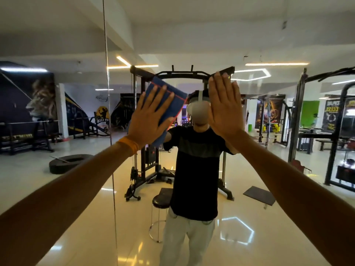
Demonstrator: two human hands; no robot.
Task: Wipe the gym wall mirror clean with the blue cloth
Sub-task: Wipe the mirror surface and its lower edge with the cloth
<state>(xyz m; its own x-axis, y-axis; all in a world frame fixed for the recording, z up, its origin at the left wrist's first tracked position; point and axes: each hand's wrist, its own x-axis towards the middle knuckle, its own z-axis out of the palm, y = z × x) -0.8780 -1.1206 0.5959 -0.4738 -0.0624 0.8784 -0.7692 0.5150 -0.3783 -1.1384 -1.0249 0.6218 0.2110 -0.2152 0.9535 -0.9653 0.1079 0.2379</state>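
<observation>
Blue cloth (171, 99): spread flat on the gym wall mirror (249, 191) at head height and pressed there by the left hand (148, 120), fingers straight and splayed, presumably for broad wiping contact. Red edge lines are noted. Right hand (224, 110): laid flat, fingers together, likely as a brace.

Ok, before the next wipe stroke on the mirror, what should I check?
1. Blue cloth flat against the mirror: ok.
2. Left hand pressing the cloth, fingers spread: ok.
3. Right hand off the glass: not ok; the bare palm looks flat on it and may leave prints.
4. Panel seam left of the cloth, clear of the stroke: ok.
5. Streaks remaining on the glass: cannot tell.
</observation>
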